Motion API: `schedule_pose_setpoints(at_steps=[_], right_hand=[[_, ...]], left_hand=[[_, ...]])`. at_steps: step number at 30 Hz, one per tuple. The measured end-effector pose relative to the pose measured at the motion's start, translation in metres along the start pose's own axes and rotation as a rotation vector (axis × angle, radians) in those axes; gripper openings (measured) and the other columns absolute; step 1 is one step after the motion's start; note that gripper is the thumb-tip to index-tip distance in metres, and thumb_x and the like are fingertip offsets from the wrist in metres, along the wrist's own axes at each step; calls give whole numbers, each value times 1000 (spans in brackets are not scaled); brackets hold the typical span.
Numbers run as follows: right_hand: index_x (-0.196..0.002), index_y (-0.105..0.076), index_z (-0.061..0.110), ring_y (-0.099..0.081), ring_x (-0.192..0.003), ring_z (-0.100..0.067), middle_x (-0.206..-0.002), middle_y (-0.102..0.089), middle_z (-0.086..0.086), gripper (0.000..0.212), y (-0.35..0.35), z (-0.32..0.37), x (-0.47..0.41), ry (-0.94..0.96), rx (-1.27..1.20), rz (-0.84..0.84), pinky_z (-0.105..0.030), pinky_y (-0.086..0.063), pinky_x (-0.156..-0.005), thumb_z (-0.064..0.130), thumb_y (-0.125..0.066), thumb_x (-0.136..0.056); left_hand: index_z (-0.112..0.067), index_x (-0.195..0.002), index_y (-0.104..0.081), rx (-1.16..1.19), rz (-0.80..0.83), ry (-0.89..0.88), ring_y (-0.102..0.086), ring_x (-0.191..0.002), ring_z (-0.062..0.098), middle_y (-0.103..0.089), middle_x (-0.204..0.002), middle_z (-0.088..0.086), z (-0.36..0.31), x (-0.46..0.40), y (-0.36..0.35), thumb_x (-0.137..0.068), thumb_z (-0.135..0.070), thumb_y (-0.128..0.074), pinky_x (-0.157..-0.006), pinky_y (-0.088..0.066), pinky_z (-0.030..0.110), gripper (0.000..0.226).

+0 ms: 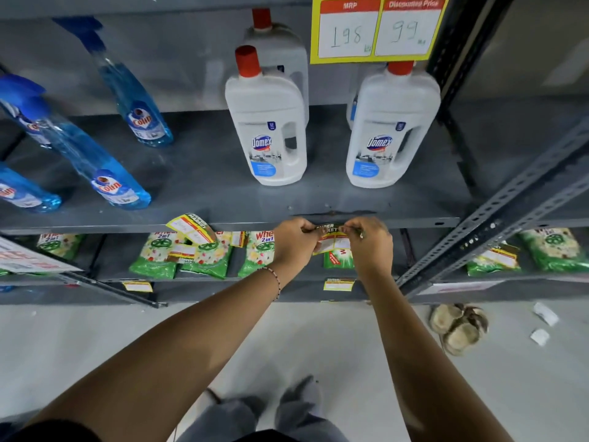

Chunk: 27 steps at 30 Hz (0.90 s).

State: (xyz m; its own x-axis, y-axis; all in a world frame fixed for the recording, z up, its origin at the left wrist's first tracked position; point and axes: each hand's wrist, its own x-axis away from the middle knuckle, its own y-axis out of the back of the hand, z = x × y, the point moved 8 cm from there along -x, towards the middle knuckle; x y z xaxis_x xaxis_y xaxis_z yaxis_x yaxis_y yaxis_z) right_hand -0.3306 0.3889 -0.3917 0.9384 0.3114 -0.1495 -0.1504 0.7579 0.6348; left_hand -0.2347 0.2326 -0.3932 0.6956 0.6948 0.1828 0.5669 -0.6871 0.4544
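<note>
The small price label (331, 241) hangs at the front edge of the grey shelf (414, 222), held between both hands. The left hand (294, 240) pinches its upper left corner with curled fingers, and the right hand (369, 244) pinches the upper right corner the same way. White Domex bottles (267, 135) stand just behind on the shelf, with blue Colin sprays (105, 173) further left. Green detergent packets (204, 256) lie one shelf below
</note>
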Motion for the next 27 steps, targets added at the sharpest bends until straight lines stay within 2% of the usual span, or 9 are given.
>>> schedule_pose_setpoints(at_steps=[3,6,8,12,15,18,21,24,27], right_hand=[[-82,-71,12,-62,-85,-23,-87,-70,-5,2,1,1,1,38,41,-26,-27,-42,-66,12,-71,-84],[-79,-70,12,-61,-83,-27,-84,-70,-5,4,2,5,2,49,57,-66,-35,-50,-67,12,-73,-82],[-75,-66,11,-59,-80,-26,-80,-68,-5,13,5,4,2,36,88,-96,-39,-51,-67,18,-77,-79],[-68,-58,11,-55,-75,-26,-75,-64,-6,35,24,-6,-3,14,189,-193,-37,-45,-62,36,-83,-70],[-69,-55,12,-52,-75,-22,-75,-62,-3,36,24,-7,0,-24,181,-196,-33,-42,-59,38,-79,-75],[-72,-56,12,-56,-78,-26,-82,-62,-5,24,23,-9,14,-132,105,-279,-28,-35,-56,22,-75,-82],[-77,-60,10,-57,-81,-28,-87,-62,-7,13,13,4,33,-154,54,-310,-27,-34,-59,-1,-64,-82],[-79,-61,12,-51,-75,-21,-81,-59,-3,17,-22,53,41,25,-23,-169,-25,-35,-62,-5,-64,-79],[-83,-66,15,-55,-75,-16,-83,-62,0,14,-73,108,43,143,-63,44,-24,-45,-66,1,-65,-82]], left_hand=[[-11,-73,-74,-36,-7,7,-74,-60,18,-76,-67,6,2,-3,-3,-78,-25,-76,-64,-63,42,15],[-10,-73,-75,-32,-15,14,-74,-58,17,-76,-66,6,3,-6,-4,-78,-26,-76,-62,-62,43,17],[-9,-69,-74,-24,-18,5,-73,-54,17,-74,-61,7,2,-7,-3,-78,-26,-76,-59,-62,44,20],[-10,-56,-68,-75,-1,0,-70,-49,23,-70,-52,8,7,-12,3,-78,-32,-75,-53,-61,45,32],[-10,-51,-63,-49,1,26,-69,-47,30,-67,-49,12,16,-12,11,-77,-33,-74,-50,-59,48,37],[-2,-65,-67,-23,38,87,-70,-47,27,-72,-63,17,29,-13,26,-81,-32,-74,-52,-61,42,34],[4,-81,-68,202,71,315,-66,-47,24,-73,-80,21,61,-8,53,-85,-19,-74,-50,-60,33,24],[2,-91,-65,579,39,562,-69,-60,21,-70,-88,17,111,0,87,-87,-8,-69,-61,-61,29,12],[5,-124,-58,791,-108,654,-71,-76,17,-74,-96,11,159,1,137,-90,-8,-65,-85,-58,30,37]])
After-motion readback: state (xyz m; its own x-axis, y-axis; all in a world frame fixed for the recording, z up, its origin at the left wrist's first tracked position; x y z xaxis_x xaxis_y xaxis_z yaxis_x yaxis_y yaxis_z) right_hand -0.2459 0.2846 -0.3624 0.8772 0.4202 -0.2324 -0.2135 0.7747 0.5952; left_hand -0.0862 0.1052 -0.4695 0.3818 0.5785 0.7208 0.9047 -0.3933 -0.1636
